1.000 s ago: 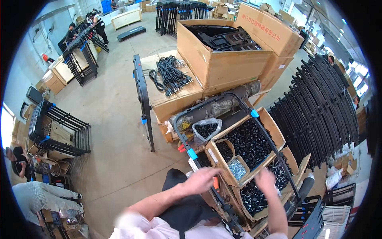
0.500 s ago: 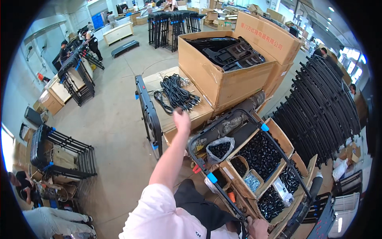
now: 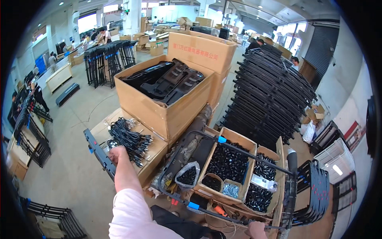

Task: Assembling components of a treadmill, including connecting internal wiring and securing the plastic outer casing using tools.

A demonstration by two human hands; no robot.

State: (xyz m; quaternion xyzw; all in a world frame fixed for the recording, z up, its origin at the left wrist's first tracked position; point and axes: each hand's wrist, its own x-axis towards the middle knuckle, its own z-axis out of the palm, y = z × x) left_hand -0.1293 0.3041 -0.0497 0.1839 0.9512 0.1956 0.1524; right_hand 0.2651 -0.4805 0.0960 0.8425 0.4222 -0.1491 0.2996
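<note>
My left hand (image 3: pixel 117 153) reaches to the left edge of a heap of black power cables (image 3: pixel 129 137) on a cardboard-covered box top (image 3: pixel 155 149). Its fingers are curled against the cables; what they pinch is hidden. Close beside that hand stands a black panel-like frame (image 3: pixel 98 153) with blue pieces. At the lower right, my right hand (image 3: pixel 256 230) is closed around the near bar of a black tubular frame (image 3: pixel 234 218) with blue wraps. This frame lies across divided boxes of black plastic parts (image 3: pixel 229 161) and a small box of silver screws (image 3: pixel 230 190).
A large carton (image 3: pixel 187 113) of black molded parts stands behind the cables. Beyond the parts boxes rises a tall stack of black frames (image 3: pixel 270 91). More frames stand at lower left (image 3: pixel 55 217) and right (image 3: pixel 312 191). An orange-handled tool (image 3: pixel 219 210) lies under the near bar.
My view has swung to the right. My left hand has shifted toward the left edge of the cable heap, beside the standing frame. My right hand remains on the tubular frame.
</note>
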